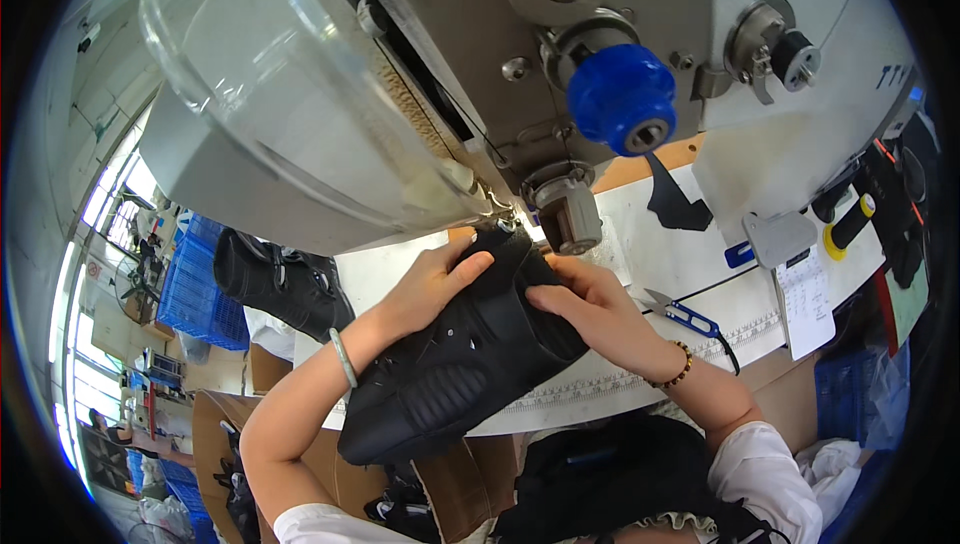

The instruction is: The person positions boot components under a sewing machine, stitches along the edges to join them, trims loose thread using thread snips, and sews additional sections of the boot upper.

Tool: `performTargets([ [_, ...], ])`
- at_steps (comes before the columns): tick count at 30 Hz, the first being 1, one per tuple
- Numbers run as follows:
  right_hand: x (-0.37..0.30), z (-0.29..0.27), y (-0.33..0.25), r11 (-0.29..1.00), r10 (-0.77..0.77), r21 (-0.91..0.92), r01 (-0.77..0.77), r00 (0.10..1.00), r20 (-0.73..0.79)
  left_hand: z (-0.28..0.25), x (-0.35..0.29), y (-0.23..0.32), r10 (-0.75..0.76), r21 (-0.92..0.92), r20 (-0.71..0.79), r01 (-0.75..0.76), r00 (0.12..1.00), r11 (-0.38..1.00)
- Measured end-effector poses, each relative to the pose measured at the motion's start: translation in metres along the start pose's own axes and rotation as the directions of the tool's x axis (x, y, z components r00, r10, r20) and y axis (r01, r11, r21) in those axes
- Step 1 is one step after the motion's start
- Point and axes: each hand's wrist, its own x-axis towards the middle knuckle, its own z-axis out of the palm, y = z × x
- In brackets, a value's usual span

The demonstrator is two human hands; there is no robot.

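A black shoe upper [450, 364] is held between my two hands, its top end up against the needle area of a sewing machine [640, 4]. My left hand [437, 289] grips the upper's left side, thumb on top and fingers partly hidden. On the other side, my right hand [600, 309] pinches the edge near the opening, its thumb on the black material. The presser foot [505, 224] sits just beyond my fingers; whether the needle is in the material cannot be seen. Another black shoe upper [280, 279] lies to the left.
Blue-handled thread snips [685, 314] lie right of my right hand, by a ruler strip [740, 334] along the table edge. Farther right are a notepad [805, 304] and a yellow-ended spool [850, 229]. A cardboard box [215, 424] stands below left, blue crates [205, 289] behind.
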Motion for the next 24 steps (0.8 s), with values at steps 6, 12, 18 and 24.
performTargets([
  [6, 0.004, 0.002, -0.011, 0.997, 0.062, -0.041, -0.060, 0.997, 0.034, -0.019, -0.003, 0.037, -0.079, 0.232, 0.023, 0.071, 0.997, 0.970],
  [12, 0.006, 0.002, 0.001, 0.996, 0.022, 0.086, -0.028, 0.998, 0.065, -0.032, -0.005, 0.065, -0.091, 0.439, 0.094, 0.041, 0.991, 0.898],
  [18, 0.006, 0.002, 0.009, 0.993, -0.022, 0.113, 0.017, 0.999, 0.040, -0.030, -0.001, 0.025, -0.073, 0.258, 0.067, 0.053, 0.995, 0.965],
  [24, 0.006, 0.003, 0.003, 0.990, 0.021, 0.138, -0.021, 1.000, 0.003, -0.023, -0.003, 0.082, -0.276, 0.422, 0.044, 0.233, 0.960, 0.876],
])
